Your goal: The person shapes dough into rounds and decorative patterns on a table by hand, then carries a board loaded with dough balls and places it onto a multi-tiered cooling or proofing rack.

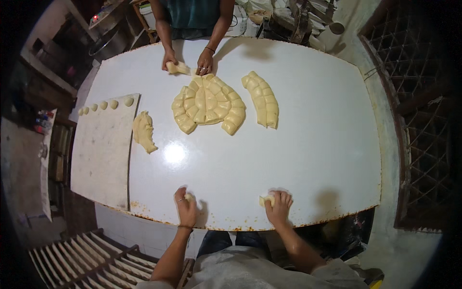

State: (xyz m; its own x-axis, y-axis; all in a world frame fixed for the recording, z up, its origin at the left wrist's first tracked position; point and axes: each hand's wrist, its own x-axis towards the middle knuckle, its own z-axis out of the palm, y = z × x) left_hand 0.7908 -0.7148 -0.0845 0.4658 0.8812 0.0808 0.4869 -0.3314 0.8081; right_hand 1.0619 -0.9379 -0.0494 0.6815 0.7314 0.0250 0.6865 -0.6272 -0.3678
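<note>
On the white table (317,135), near its front edge, my left hand (185,207) curls round a small dough piece (189,197). My right hand (280,206) cups another pale dough piece (264,199) against the surface. Farther back lie a large cluster of cut dough (207,103) and a long strip of segmented dough (262,101). Left of these, a ragged dough lump (143,132) lies beside a floured board (101,159), which holds several small dough balls (114,104) along its back.
A co-worker's hands (205,62) handle a stretched dough piece (179,68) at the far edge. A slatted rack (86,260) stands at lower left, a metal pot (107,45) at back left, a grille window (418,125) on the right, sacks (250,19) behind.
</note>
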